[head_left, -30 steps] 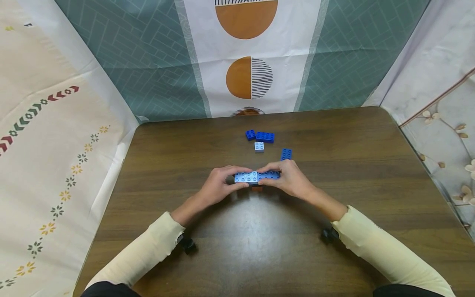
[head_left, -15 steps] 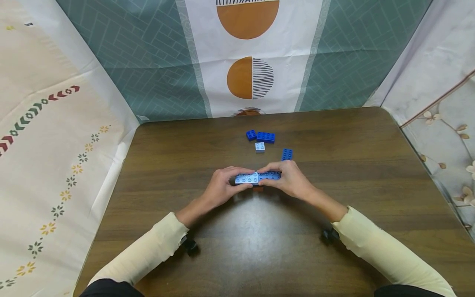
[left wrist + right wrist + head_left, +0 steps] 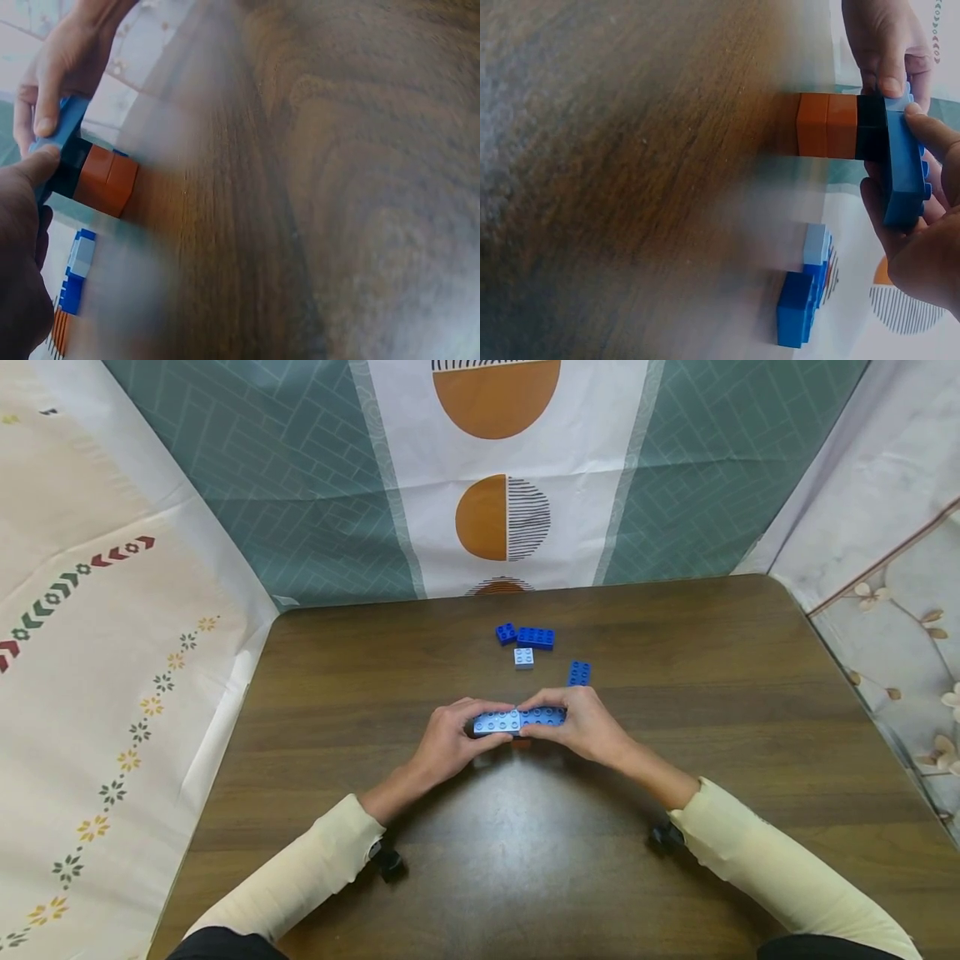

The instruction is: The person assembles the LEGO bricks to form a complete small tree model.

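Two long bricks lie end to end on top of a small tower: a light blue brick (image 3: 495,723) on the left and a medium blue brick (image 3: 543,717) on the right. My left hand (image 3: 448,737) pinches the light blue one, thumb on the near side and fingers on the far side. With the same kind of pinch, my right hand (image 3: 588,723) holds the medium blue one. Beneath them, the right wrist view shows a dark brick layer (image 3: 870,127) over stacked orange bricks (image 3: 826,125) that stand on the table. The thumbs almost meet at the seam.
Beyond the hands on the brown table (image 3: 517,860) lie a small dark blue brick (image 3: 506,633), a longer dark blue brick (image 3: 536,638) and a small pale blue brick (image 3: 523,658). Another blue brick (image 3: 579,673) lies just past my right hand. Patterned cloths hang around the table.
My left hand has slid slightly to the right along the light blue brick, its thumb now nearer the seam. The right hand and the bricks stay nearly where they were.
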Demonstrator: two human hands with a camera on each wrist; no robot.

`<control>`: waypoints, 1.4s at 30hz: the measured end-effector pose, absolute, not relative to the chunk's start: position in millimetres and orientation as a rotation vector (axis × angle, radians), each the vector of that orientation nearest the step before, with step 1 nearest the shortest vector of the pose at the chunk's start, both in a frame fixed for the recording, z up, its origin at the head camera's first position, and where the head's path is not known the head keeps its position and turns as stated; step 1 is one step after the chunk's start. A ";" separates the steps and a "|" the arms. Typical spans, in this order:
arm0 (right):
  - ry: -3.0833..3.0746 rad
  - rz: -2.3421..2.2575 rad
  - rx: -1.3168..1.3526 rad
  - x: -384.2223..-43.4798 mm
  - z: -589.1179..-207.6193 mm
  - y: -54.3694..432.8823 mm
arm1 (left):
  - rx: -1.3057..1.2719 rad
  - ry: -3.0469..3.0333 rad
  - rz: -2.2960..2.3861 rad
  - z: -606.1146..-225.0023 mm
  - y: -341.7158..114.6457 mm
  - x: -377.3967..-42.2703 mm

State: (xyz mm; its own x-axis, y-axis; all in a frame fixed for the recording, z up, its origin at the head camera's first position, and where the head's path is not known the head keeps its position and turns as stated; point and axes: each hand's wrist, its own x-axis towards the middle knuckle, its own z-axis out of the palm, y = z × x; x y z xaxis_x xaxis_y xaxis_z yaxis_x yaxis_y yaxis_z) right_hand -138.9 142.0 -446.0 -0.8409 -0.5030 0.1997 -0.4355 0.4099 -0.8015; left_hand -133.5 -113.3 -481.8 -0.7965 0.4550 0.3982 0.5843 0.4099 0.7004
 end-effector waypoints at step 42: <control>2.516 -1.444 -0.808 -142.4 -450.4 148.5 | -0.890 -2.641 -1.135 -477.6 -101.5 -131.7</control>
State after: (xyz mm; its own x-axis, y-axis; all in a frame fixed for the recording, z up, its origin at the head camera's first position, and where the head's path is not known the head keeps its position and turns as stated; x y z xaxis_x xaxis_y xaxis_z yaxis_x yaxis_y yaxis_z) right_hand -142.4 148.5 -450.4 -0.8480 -0.5089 0.1479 -0.3844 0.3986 -0.8327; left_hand -131.7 -101.5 -477.6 -0.8171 0.4672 0.3377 0.5666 0.5425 0.6203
